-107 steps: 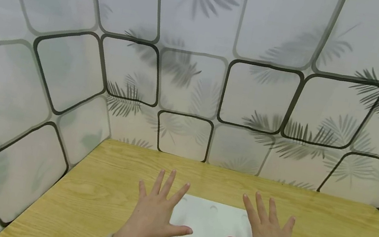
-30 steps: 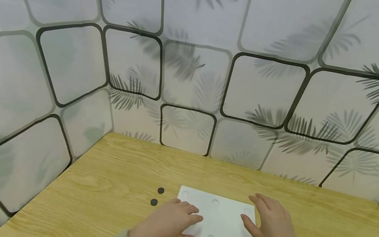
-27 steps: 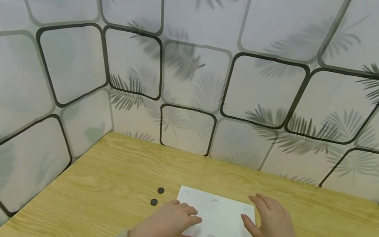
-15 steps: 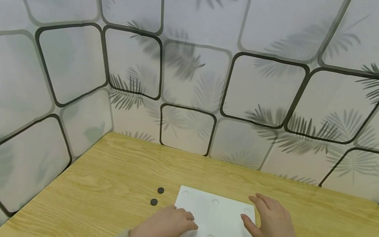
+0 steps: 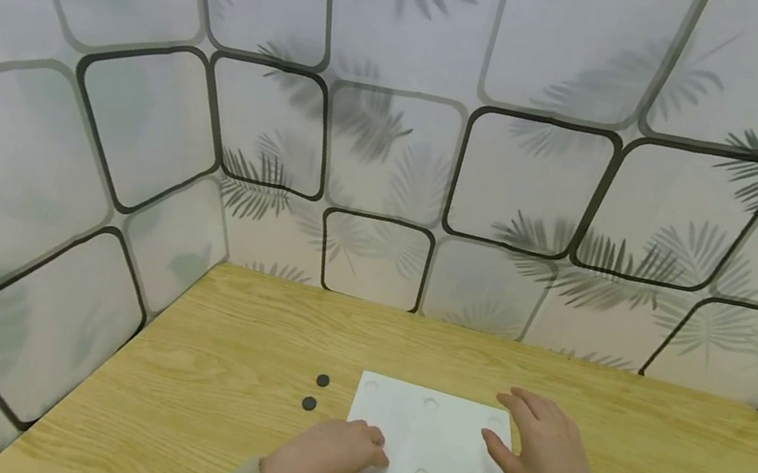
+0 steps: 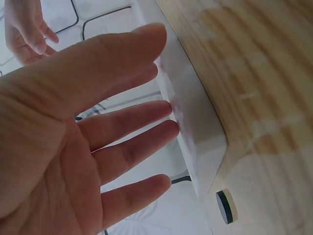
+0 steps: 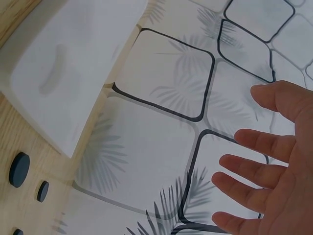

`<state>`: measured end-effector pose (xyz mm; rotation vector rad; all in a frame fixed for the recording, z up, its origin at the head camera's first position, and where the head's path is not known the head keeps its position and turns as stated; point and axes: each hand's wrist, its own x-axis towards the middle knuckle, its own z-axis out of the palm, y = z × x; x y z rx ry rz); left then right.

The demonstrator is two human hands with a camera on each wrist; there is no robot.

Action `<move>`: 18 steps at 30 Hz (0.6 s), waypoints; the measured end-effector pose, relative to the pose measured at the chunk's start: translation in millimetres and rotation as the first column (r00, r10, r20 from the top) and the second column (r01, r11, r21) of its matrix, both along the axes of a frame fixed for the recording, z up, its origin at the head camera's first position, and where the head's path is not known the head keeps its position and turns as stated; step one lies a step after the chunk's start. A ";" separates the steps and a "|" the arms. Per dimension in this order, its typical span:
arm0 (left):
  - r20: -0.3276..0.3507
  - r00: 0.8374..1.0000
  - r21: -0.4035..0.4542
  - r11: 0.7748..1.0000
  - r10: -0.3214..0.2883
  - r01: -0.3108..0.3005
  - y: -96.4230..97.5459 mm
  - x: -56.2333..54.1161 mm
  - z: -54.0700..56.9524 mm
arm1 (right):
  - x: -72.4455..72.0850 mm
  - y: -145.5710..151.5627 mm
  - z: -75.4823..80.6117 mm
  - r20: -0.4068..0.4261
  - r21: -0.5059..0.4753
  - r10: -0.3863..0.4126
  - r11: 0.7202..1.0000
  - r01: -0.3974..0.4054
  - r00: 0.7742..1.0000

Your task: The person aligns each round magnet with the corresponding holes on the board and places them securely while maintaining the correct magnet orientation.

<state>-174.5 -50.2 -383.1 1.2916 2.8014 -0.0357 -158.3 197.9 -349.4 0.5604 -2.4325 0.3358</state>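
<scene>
A white rectangular board (image 5: 437, 441) with shallow round recesses lies flat on the table. My left hand (image 5: 328, 460) is over its front left corner; in the left wrist view, the fingertips (image 6: 168, 126) are right at the board's surface and the thumb (image 6: 151, 39) is near its front edge. Nothing sits between those fingers, which are slightly bent and apart. My right hand (image 5: 550, 453) hovers by the board's right side, fingers loosely extended and holding nothing. Two black discs (image 5: 322, 380) lie left of the board, one nearer me (image 5: 309, 403).
The right wrist view shows three dark discs (image 7: 19, 170) on the wood beyond a board corner. Pale wall covering with dark outlines and leaf prints (image 5: 393, 154) rises behind and left of the wooden table (image 5: 236, 355).
Both hands were spread wide above the board at first, then came inward, uncovering the two discs. Since then my left hand has slid left and lower toward the front left corner; the right stays put.
</scene>
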 end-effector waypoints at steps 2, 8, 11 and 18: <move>-0.015 1.000 -0.012 1.000 -0.005 0.005 -0.5 -0.4 -0.9 | -1.1 0.3 -0.9 -0.014 0.000 0.011 1.000 -0.011 1.000; -0.065 0.997 -0.030 0.999 -0.031 0.029 1.8 -2.9 -6.3 | -3.2 4.4 -1.9 -0.033 0.000 0.021 1.000 -0.021 0.999; -0.065 0.998 -0.029 0.999 -0.026 0.024 2.4 -3.9 -7.3 | -3.8 6.9 -1.6 -0.029 0.001 0.014 1.000 -0.014 0.999; -0.061 0.998 -0.034 0.999 -0.020 0.018 1.7 -3.8 -7.0 | -3.2 16.2 -4.9 0.005 0.026 -0.005 1.000 0.005 1.000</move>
